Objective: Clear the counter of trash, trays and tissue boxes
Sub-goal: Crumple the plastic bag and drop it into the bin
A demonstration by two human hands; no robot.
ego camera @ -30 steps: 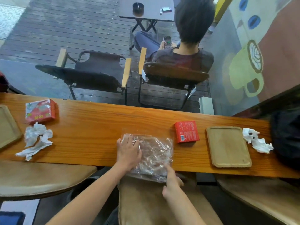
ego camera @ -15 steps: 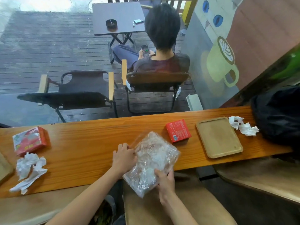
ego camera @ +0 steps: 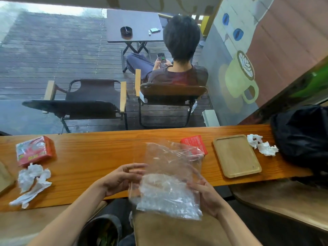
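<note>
A clear plastic bag [ego camera: 168, 178] is lifted off the wooden counter [ego camera: 92, 157], its mouth pointing away from me. My right hand [ego camera: 206, 196] grips its right edge. My left hand [ego camera: 122, 176] pinches its left edge with thumb and fingers. A red tissue box [ego camera: 34, 150] lies at the left with crumpled white tissues [ego camera: 32, 183] in front of it. A smaller red box [ego camera: 195, 143] sits partly behind the bag. At the right a wooden tray [ego camera: 237, 155] lies beside more crumpled tissue [ego camera: 262, 147].
A second tray's corner [ego camera: 4, 176] shows at the far left edge. A black bag [ego camera: 301, 135] rests on the counter's right end. Padded stools [ego camera: 177, 231] stand below me. Beyond the glass a person sits on a chair [ego camera: 170, 96] on a deck.
The bag lay flat on the counter under my left hand; both hands have since lifted it and spread it open. The camera has tilted up.
</note>
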